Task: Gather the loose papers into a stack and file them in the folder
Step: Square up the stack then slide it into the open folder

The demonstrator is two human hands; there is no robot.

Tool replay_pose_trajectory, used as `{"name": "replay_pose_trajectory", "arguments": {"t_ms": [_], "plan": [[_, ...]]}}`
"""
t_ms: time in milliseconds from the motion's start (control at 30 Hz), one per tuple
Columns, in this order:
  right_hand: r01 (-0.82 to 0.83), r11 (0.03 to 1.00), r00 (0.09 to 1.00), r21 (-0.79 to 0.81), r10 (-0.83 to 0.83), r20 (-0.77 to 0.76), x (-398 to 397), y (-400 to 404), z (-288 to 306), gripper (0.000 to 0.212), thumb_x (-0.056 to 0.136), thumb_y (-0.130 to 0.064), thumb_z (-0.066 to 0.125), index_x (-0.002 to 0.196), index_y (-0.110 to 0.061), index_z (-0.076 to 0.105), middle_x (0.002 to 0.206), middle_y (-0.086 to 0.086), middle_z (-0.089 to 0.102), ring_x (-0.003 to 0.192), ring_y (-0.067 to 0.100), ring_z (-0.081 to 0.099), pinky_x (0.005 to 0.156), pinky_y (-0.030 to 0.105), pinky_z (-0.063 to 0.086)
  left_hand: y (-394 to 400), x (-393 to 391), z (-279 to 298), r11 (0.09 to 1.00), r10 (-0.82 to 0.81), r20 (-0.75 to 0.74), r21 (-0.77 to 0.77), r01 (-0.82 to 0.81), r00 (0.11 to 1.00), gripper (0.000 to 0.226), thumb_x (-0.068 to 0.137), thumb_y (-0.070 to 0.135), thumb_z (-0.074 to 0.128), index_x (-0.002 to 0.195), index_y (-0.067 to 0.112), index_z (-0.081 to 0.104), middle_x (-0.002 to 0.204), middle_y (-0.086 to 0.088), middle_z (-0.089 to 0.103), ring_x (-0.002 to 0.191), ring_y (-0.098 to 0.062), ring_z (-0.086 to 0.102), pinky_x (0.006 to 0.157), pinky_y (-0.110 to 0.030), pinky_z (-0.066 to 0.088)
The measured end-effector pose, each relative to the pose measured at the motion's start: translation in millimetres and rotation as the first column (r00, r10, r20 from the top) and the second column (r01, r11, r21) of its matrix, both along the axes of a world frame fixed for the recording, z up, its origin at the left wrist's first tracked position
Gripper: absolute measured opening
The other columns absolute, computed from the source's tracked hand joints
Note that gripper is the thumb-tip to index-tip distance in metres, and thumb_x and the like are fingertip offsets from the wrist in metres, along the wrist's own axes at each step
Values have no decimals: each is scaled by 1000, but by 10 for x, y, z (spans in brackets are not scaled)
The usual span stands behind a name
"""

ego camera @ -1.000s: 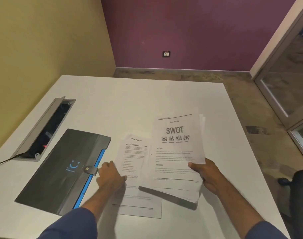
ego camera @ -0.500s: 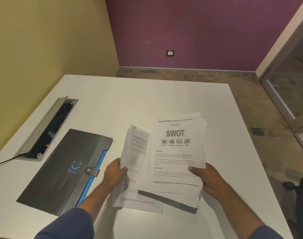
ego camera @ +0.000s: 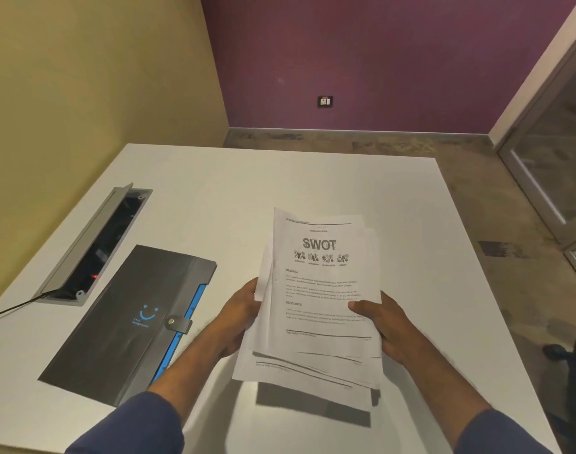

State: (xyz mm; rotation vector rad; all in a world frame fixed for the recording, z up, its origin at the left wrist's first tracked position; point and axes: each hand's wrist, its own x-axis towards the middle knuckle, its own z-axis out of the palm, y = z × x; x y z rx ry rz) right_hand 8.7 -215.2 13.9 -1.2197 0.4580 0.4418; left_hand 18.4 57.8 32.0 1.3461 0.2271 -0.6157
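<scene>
Both hands clasp the uneven stack of white printed papers (ego camera: 319,299) above the white table (ego camera: 312,178).
Left hand (ego camera: 239,317) grips its left edge, fingers hidden behind; right hand (ego camera: 383,326) pinches the right edge, thumb on top. Top sheet reads "SWOT"; small print illegible. The closed dark grey snap folder with blue edge (ego camera: 129,322) lies near the table's left edge.

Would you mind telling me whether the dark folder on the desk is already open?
No, the folder lies flat on the table with its snap tab fastened over the edge, while both hands hold the papers.

Dim warm indoor light, hard shadow under papers (ego camera: 316,303) (overhead source), wide-angle bending at edges
</scene>
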Motion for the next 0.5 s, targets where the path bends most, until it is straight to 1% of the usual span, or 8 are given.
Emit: {"name": "replay_pose_trajectory", "arguments": {"t_ms": [67, 133, 200, 267, 300, 367, 400, 500], "plan": [[-5, 999, 1000, 32, 5, 11, -8, 6, 6, 46, 84, 11, 58, 128, -2, 57, 124, 20, 66, 114, 39, 63, 101, 57, 45, 7, -26, 16, 1000, 11, -21, -27, -12, 1000, 33, 83, 14, 65, 113, 26, 71, 114, -7, 74, 100, -29, 73, 74, -39, 61], [-1, 1000, 999, 23, 0, 53, -18, 21, 16, 50, 83, 15, 57, 130, 0, 54, 127, 22, 63, 116, 41, 61, 103, 59, 43, 38, -31, 22, 993, 58, -93, -92, -67, 994, 29, 87, 16, 55, 108, 16, 74, 110, -13, 75, 94, -31, 74, 73, -40, 60], [9, 999, 994, -43, -4, 110, -33, 36, 37, 54, 81, 17, 60, 130, -2, 52, 128, 22, 63, 116, 39, 61, 103, 57, 44, 45, 0, 36, 983, 93, -166, -139, -117, 982, 34, 92, 29, 50, 100, 10, 77, 100, -15, 76, 87, -31, 75, 70, -39, 60], [-4, 992, 981, -123, 28, 192, -44, 43, 66, 60, 79, 16, 64, 132, -8, 50, 129, 18, 63, 116, 34, 62, 102, 53, 47, 14, 41, 65, 984, 97, -182, -127, -121, 978, 38, 95, 42, 53, 107, 14, 76, 108, -12, 76, 96, -29, 74, 78, -39, 59], [-21, 987, 968, -157, 59, 243, -48, 49, 89, 64, 79, 15, 66, 134, -11, 48, 129, 14, 64, 116, 30, 62, 100, 51, 49, -2, 65, 84, 988, 89, -165, -108, -108, 982, 35, 92, 42, 61, 113, 15, 72, 114, -10, 75, 102, -27, 73, 80, -39, 59], [-43, 976, 933, -215, 117, 342, -42, 54, 142, 72, 79, 12, 69, 139, -19, 44, 130, 6, 64, 117, 23, 63, 96, 45, 52, -22, 106, 112, 998, 35, -88, -57, -40, 996, 39, 87, 27, 72, 123, 13, 65, 119, -9, 73, 106, -26, 71, 82, -39, 61], [-43, 970, 917, -240, 133, 376, -28, 49, 169, 75, 78, 9, 71, 140, -21, 42, 130, 3, 64, 116, 20, 63, 94, 42, 53, -24, 125, 119, 1000, 4, -51, -24, -6, 999, 41, 87, 20, 73, 126, 11, 63, 120, -9, 73, 108, -28, 71, 86, -42, 60], [-17, 967, 915, -254, 117, 385, 29, -19, 261, 68, 74, 2, 78, 133, -19, 51, 124, 4, 67, 112, 22, 66, 90, 41, 55, -30, 171, 172, 998, 3, 51, 66, -7, 999, 39, 86, 12, 74, 124, 9, 65, 118, -7, 74, 108, -27, 71, 97, -45, 54]]}}
